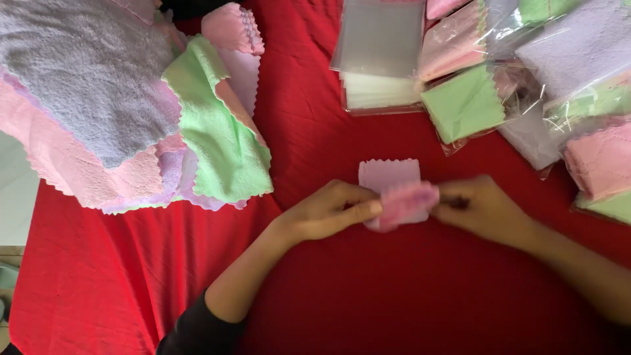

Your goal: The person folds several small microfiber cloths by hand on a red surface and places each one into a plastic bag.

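Mid-fold at the centre of the red-draped desk (131, 276), left hand (328, 212) and right hand (483, 207) each pinch a small pink cloth (401, 197), loose cloths (118, 105) at ten o'clock, bagged ones (526, 79) at two.

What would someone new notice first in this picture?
The bright red cloth covering the table, and at its centre the left hand and right hand folding a small pink cloth. A heap of loose pastel cloths lies upper left; bagged cloths crowd the upper right.
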